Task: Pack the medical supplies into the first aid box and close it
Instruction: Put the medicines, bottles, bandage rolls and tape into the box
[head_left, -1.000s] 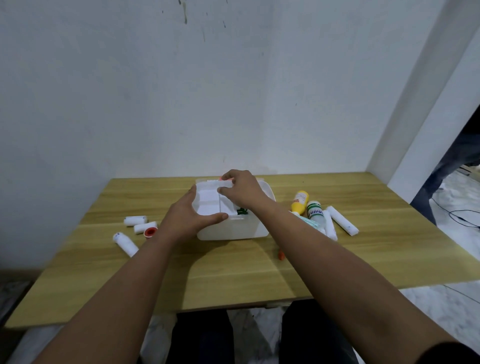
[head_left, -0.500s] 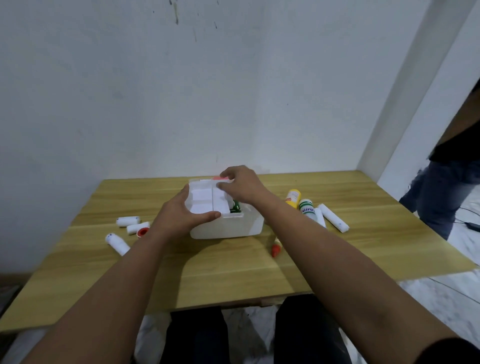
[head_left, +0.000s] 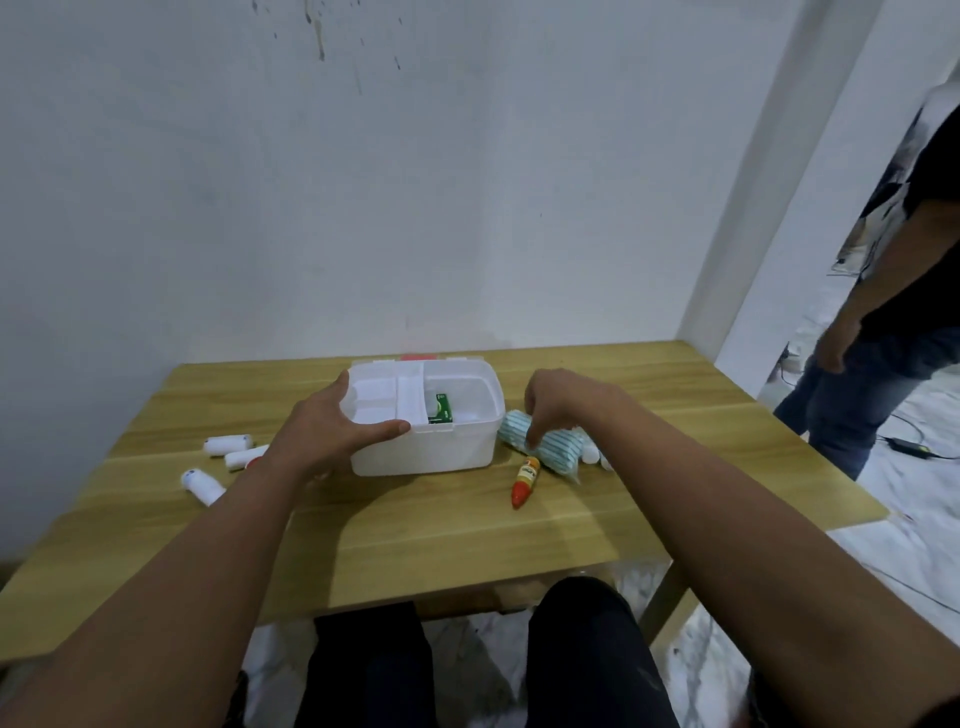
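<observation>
The white first aid box (head_left: 457, 447) stands open in the middle of the wooden table (head_left: 441, 530), with a white inner tray (head_left: 384, 395) on its left half and a green packet (head_left: 443, 408) inside. My left hand (head_left: 332, 428) grips the box's front left corner, thumb along the front rim. My right hand (head_left: 558, 402) reaches down right of the box, fingertips closing on a blue-striped pack (head_left: 550, 447) lying on the table. An orange-tipped tube (head_left: 524, 480) lies just in front of that pack.
Three white rolls (head_left: 226, 444) (head_left: 244, 459) (head_left: 200, 484) lie left of the box, with a red-capped item mostly hidden behind my left wrist. More white items (head_left: 592, 456) peek out behind the striped pack. Another person (head_left: 883, 322) stands at the table's right.
My right hand left the box's inner tray and moved right and down onto the blue-striped pack. My left hand stays on the box. The other person came closer on the right.
</observation>
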